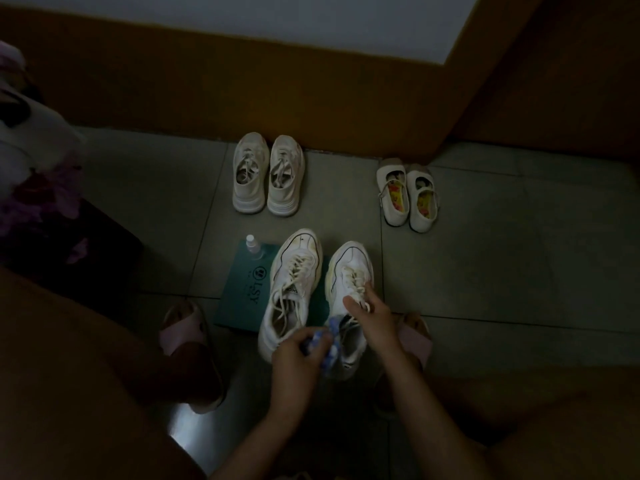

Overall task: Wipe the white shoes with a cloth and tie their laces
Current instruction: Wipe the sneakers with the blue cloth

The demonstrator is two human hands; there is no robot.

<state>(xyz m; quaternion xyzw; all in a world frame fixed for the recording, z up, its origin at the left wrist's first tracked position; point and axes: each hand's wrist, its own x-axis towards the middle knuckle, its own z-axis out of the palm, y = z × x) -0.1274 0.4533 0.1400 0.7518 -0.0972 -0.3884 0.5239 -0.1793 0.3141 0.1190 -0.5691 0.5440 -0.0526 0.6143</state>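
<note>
— Left hand (294, 360): what's it got?
— A blue cloth (330, 344), bunched in its curled fingers, down between the heel ends of the two white sneakers.
— And the right hand (372, 318)?
— Pinching a lace (360, 293) of the right sneaker (353, 263), thumb stuck out.
— Where do the shoes stand?
— Side by side, toes pointing away. The left sneaker (292, 282) is on a teal box (242, 296) lying on the floor (502, 271); the right one sits at the box's right edge. Both have loose laces.
— Anything else?
— A small spray bottle (252, 245) at the box's far left corner. By the wall, another pair of sneakers (268, 174) and strap shoes (408, 195).
</note>
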